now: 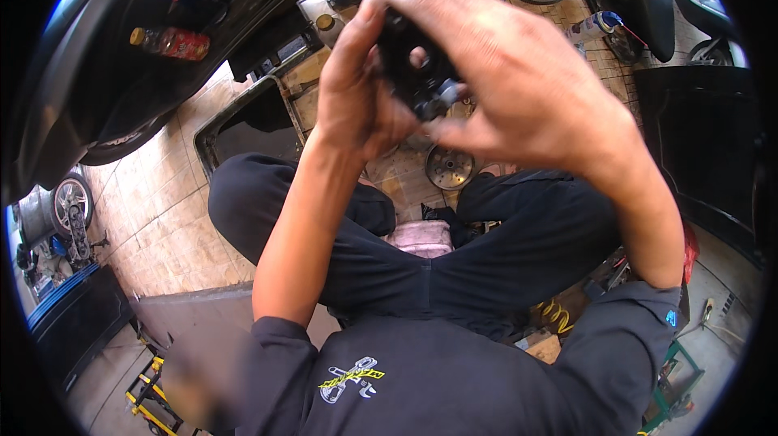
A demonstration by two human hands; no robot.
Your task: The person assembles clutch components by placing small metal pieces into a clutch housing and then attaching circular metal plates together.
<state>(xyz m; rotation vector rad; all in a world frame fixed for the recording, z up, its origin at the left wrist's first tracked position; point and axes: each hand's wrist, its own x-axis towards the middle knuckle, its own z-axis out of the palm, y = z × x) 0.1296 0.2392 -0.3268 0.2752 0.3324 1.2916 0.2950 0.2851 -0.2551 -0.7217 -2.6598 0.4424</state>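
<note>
The small black mechanical part was held up close under the camera, clamped between both hands above the person's crossed legs, so most of its body was hidden and only a dark, blocky casing with a greyish fitting at its lower end showed. It looked like cast metal or hard plastic: stiff, compact, probably fairly dense for its bulk, and likely greasy enough to slip, so a firm pinch across its flat sides seemed safer than a hold on the protruding fitting. The left hand was curled about the part's left side, thumb and fingers wrapped closed on it, wrist bent back and the bare forearm rising steeply from the lower left. The right hand arched over the top and right side, fingers bent down onto the casing and closed round it, knuckles toward the camera, with the forearm coming in from the lower right out of a dark sleeve. Below the hands a round metal disc lay on a worn wooden board just beyond the knees. Farther out, a red bottle rested on a dark vehicle body at upper left, a spray bottle lay on the tiled floor, and a coiled yellow hose showed beside the right thigh.
</note>
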